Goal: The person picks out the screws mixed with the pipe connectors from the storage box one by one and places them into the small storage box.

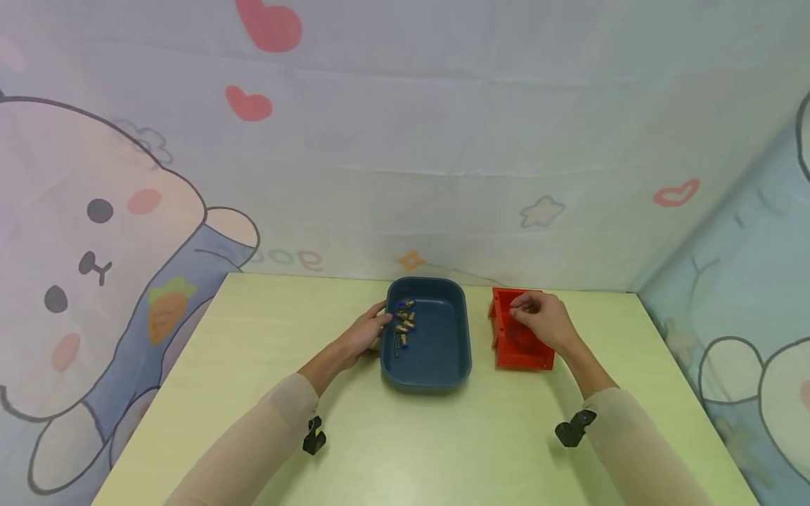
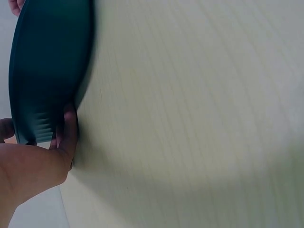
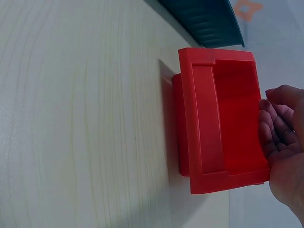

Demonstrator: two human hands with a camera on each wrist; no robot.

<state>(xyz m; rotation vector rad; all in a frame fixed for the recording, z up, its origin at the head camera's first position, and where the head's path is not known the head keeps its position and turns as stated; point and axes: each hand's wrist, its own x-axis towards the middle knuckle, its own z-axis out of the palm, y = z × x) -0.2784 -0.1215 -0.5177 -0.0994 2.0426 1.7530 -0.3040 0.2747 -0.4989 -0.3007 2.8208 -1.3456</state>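
My left hand (image 1: 363, 333) grips the left side of a dark blue plastic tray (image 1: 436, 344), with fingers at its rim and along its outer wall in the left wrist view. Several small brass fittings with blue ends (image 1: 406, 325) lie bunched along the tray's left side. Over the far part of a red plastic bin (image 1: 525, 360) hovers my right hand (image 1: 543, 320), its fingers loosely bent. In the right wrist view the thumb and fingertips (image 3: 264, 105) stand slightly apart at the bin's edge, with nothing visible between them. The visible inside of the bin is plain red.
Both containers stand on a pale wood-grain table (image 1: 405, 450), near its back edge, with a gap between them. A cartoon-printed cloth (image 1: 443, 140) hangs behind and at the sides. Black wrist cameras (image 1: 314, 436) sit at both sleeves.
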